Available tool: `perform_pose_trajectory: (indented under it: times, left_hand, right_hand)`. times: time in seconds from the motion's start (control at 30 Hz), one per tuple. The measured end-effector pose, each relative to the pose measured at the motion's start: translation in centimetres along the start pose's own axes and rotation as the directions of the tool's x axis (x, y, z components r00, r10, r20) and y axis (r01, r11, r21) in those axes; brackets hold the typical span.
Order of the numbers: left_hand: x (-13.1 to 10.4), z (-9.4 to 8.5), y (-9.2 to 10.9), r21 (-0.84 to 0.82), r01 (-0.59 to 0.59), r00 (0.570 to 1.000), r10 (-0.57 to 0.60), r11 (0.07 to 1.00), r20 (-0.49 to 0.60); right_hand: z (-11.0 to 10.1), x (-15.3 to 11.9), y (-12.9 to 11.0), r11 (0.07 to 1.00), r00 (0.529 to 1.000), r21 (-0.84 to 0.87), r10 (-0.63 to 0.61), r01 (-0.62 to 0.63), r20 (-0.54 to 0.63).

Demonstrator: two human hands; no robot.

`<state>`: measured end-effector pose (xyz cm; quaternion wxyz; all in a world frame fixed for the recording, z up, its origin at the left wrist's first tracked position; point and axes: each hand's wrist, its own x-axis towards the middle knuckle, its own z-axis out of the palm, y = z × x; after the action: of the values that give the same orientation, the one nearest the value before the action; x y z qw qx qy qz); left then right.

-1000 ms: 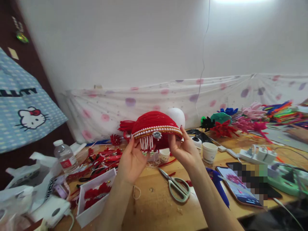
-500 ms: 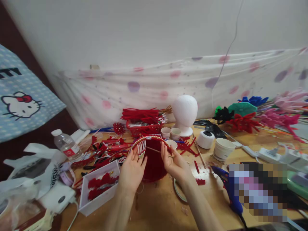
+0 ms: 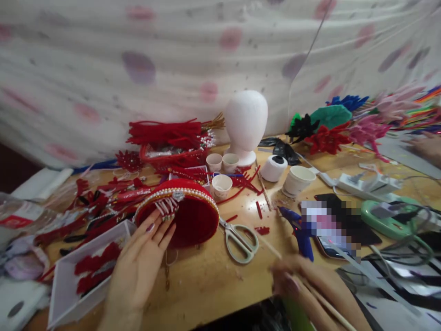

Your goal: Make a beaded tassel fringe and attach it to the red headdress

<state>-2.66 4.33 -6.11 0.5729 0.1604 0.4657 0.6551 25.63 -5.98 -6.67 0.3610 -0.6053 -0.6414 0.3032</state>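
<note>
A red velvet hat [image 3: 200, 220], edged with pearls and gold braid, is tilted with its hollow underside towards me. My left hand [image 3: 139, 266] holds it at the left part of the rim. White beaded tassels [image 3: 167, 207] hang from the rim over those fingers, below a clear jewel [image 3: 178, 195]. At the lower right, my right hand [image 3: 303, 285], smeared by motion, is closed round a thin wooden stick [image 3: 270, 243]. Scissors [image 3: 243, 243] with pale handles lie to the right of the hat, between my hands.
A white box [image 3: 70, 271] of red pieces stands left. Behind are paper cups [image 3: 222, 184], a white foam head [image 3: 246, 117] and a thread spool [image 3: 274, 168]. A blue glue gun [image 3: 299, 232] lies beside a phone [image 3: 336, 248]. Another person's hand [image 3: 427, 147] shows far right.
My right hand has left the hat and moved to the lower right with the stick. The hat has shifted left, uncovering the scissors. My view has tipped down.
</note>
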Motion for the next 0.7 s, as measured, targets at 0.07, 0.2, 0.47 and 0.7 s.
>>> perform_pose_trajectory:
  times: [0.07, 0.2, 0.47, 0.7]
  left_hand:
    - [-0.5, -1.6, 0.3, 0.128, -0.080, 0.996, 0.076, 0.989, 0.036]
    - [-2.4, -5.1, 0.4, 0.406, -0.180, 0.977, 0.209, 0.896, -0.027]
    - [-5.4, -3.8, -3.3, 0.752, -0.173, 0.974, -0.004, 0.636, 0.228]
    - [-4.4, -1.7, -7.9, 0.754, -0.577, 0.807, 0.078, 0.314, 0.585]
  right_hand:
    - [1.1, 2.1, 1.2, 0.979, 0.988, -0.198, -0.080, 0.053, -0.130]
    - [4.1, 6.4, 3.8, 0.922, 0.984, -0.376, -0.143, 0.094, -0.102]
    - [3.1, 8.6, 3.4, 0.953, 0.979, -0.302, -0.094, 0.035, -0.181]
    - [4.4, 3.9, 3.2, 0.940, 0.982, -0.320, -0.156, 0.114, -0.106]
